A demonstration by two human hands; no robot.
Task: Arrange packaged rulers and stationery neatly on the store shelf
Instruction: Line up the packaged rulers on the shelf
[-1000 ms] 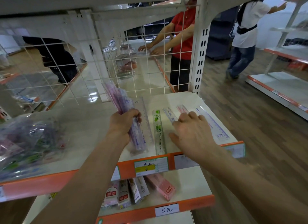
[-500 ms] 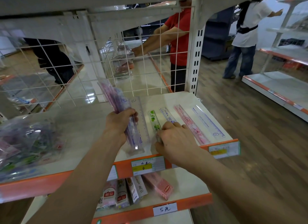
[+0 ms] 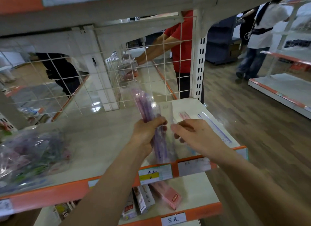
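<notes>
Just above the cream metal shelf w/ orange front lip, a bundle of purple rulers in clear plastic sleeves is gripped mid-length by the left hand, fingers wrapped round it. The right hand is held just beside it, fingers curled; a pinch can't be confirmed. The packs are judged light, stiff & slippery, so best taken at a sleeve edge. Farther right, a pink packaged ruler lies flat.
</notes>
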